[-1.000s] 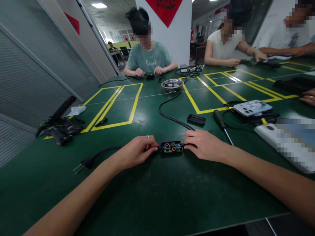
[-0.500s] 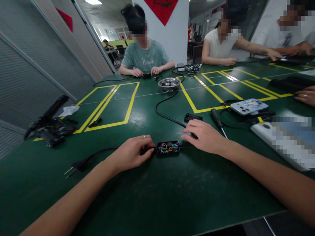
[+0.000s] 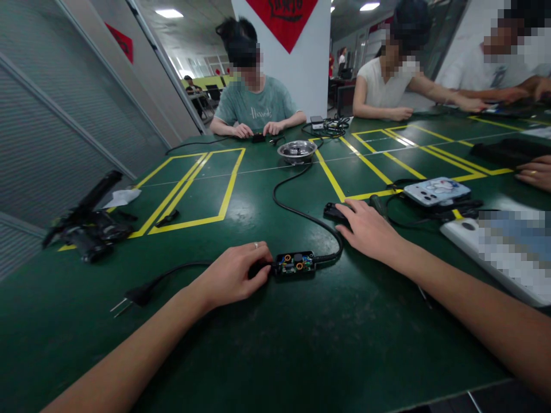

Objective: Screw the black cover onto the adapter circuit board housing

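An open black adapter box (image 3: 295,263) with its circuit board showing lies on the green table (image 3: 275,344). My left hand (image 3: 235,274), a ring on one finger, has its fingers closed on the box's left end where the plug cable (image 3: 172,272) enters. My right hand (image 3: 365,228) reaches farther out, fingers stretched over the black cover piece (image 3: 333,211), touching it. A black cord (image 3: 301,215) runs from the box's right end toward the metal bowl (image 3: 297,150). A screwdriver (image 3: 379,203) lies just beyond my right hand.
A phone (image 3: 434,190) and a white device (image 3: 495,246) lie at the right. Black gear (image 3: 86,223) sits at the left edge. Three other people sit at the far side, and another person's hand (image 3: 534,172) rests at the right edge. Yellow tape marks boxes.
My right hand has left the box's right end and moved away and to the right onto the black cover piece. My left hand stays on the box.
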`<state>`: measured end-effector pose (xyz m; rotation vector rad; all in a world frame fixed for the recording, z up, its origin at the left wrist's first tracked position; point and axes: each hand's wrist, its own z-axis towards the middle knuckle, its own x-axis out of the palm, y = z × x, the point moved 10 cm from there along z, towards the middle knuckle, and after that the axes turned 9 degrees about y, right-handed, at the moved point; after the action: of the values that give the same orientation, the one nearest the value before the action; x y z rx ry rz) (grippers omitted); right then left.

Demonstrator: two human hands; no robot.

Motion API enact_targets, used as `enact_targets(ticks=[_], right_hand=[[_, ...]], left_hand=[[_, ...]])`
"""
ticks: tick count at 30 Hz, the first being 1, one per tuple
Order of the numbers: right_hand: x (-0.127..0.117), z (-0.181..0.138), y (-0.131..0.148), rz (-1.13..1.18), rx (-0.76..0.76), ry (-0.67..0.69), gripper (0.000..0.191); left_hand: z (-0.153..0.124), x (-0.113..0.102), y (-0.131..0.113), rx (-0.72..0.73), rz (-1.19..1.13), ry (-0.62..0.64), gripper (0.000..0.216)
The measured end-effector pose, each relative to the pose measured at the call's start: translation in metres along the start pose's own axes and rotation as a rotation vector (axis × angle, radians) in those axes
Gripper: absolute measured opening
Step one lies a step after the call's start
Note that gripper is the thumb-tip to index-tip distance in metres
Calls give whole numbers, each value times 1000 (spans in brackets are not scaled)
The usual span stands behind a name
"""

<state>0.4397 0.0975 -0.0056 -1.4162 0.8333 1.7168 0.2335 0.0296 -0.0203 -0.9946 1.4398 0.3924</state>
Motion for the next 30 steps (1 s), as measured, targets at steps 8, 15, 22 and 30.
enact_targets(ticks=[8, 15, 22, 30], right_hand=[[10, 3, -8, -49, 75, 95, 31], [3, 3, -14, -14, 114, 64, 25], [-22, -3, -16, 116, 185, -124, 18], [-37, -13, -23, 785, 231, -276, 25]], left_hand=[[0, -1, -1, -1, 20, -4, 9], [1, -1, -1, -12, 10, -1, 9], [1, -3, -2, -3, 2, -10, 11], [1, -2, -3, 12, 1, -7, 9]])
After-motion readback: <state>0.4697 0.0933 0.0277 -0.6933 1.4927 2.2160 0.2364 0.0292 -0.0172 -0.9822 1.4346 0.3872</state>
